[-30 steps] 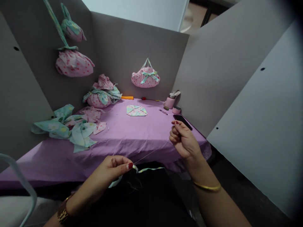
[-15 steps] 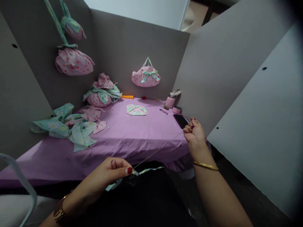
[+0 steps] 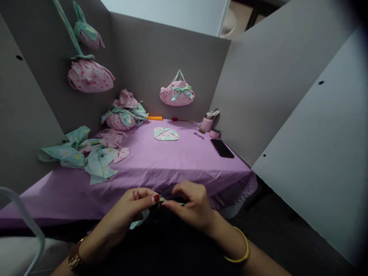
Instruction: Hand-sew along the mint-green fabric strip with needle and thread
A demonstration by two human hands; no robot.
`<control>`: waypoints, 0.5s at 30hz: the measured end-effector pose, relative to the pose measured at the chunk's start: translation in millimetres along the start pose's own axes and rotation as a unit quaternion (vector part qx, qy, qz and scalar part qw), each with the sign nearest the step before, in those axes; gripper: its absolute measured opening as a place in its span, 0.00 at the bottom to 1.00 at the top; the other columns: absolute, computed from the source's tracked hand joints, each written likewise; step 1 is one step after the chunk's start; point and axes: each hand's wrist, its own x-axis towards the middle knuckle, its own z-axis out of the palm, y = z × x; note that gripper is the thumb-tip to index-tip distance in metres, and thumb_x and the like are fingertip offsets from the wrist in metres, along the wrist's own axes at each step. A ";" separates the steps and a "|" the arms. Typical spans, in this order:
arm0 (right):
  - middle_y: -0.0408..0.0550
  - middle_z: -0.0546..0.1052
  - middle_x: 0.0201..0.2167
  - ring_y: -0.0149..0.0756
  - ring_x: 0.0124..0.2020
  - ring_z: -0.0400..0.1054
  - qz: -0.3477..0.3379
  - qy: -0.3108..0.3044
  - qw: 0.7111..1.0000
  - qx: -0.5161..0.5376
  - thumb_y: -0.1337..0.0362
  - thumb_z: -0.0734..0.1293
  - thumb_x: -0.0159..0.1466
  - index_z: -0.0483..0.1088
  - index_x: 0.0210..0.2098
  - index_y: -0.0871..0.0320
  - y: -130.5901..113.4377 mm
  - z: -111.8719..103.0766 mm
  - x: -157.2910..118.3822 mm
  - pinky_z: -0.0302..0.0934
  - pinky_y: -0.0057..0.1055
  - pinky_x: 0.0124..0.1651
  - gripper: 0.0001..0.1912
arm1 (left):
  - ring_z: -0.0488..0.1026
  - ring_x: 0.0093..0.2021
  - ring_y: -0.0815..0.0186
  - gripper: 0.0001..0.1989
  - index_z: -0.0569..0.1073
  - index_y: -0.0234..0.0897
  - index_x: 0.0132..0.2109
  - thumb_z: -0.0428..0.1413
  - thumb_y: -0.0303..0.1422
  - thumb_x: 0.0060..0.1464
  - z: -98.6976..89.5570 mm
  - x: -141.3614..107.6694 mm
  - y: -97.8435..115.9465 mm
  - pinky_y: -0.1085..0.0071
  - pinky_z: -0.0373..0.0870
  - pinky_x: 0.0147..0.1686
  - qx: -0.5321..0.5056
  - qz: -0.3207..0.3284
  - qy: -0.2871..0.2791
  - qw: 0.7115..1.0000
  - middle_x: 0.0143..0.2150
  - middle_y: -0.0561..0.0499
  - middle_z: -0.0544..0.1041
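Observation:
My left hand [image 3: 130, 207] is pinched closed on a narrow green-and-yellow printed fabric strip [image 3: 161, 199], low in front of the table edge. A paler green part of the cloth [image 3: 140, 221] hangs below that hand. A fine loop of thread stands out by the left fingertips. My right hand [image 3: 192, 203] is close beside on the right, its thumb tip at the strip and its fingers curled. It is slightly blurred, and whatever lies in its fingers is hidden.
On the purple tablecloth [image 3: 143, 153] lie a folded fabric piece [image 3: 166, 133], a black phone [image 3: 222, 148], small scissors-like snips [image 3: 198, 135], a green thread spool [image 3: 202, 131] and a pink bottle [image 3: 207, 122]. Fabric pieces [image 3: 100, 159] are heaped at left. A pink bag [image 3: 177, 94] hangs behind.
My right hand has come down and left from beside the phone to the strip. The thread that stretched taut between the hands is now slack. The left hand has hardly moved.

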 end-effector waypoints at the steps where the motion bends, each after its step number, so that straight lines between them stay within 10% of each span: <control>1: 0.46 0.73 0.23 0.31 0.25 0.65 -0.058 -0.036 0.996 -0.058 0.56 0.68 0.56 0.69 0.30 0.60 -6.5 5.8 -3.0 0.57 0.29 0.28 0.12 | 0.48 0.15 0.75 0.09 0.74 0.35 0.26 0.60 0.37 0.45 -0.4 0.3 -0.8 0.77 0.41 0.16 -0.004 0.007 0.008 1.000 0.16 0.60 0.62; 7: 0.44 0.70 0.16 0.31 0.19 0.60 -0.209 0.003 0.955 -0.210 0.67 0.58 0.64 0.70 0.37 0.59 -4.3 18.2 -4.3 0.51 0.30 0.22 0.10 | 0.48 0.17 0.74 0.07 0.74 0.35 0.26 0.60 0.34 0.43 -1.5 1.1 -3.8 0.77 0.42 0.16 -0.008 0.036 0.038 0.999 0.19 0.58 0.65; 15: 0.41 0.69 0.16 0.29 0.17 0.58 -0.137 -0.018 0.990 -0.041 0.70 0.61 0.60 0.68 0.32 0.56 -21.7 -3.0 -8.4 0.50 0.28 0.21 0.06 | 0.40 0.15 0.77 0.09 0.72 0.35 0.29 0.59 0.38 0.46 -5.9 4.5 -7.5 0.75 0.35 0.16 -0.048 0.034 0.054 0.997 0.17 0.62 0.57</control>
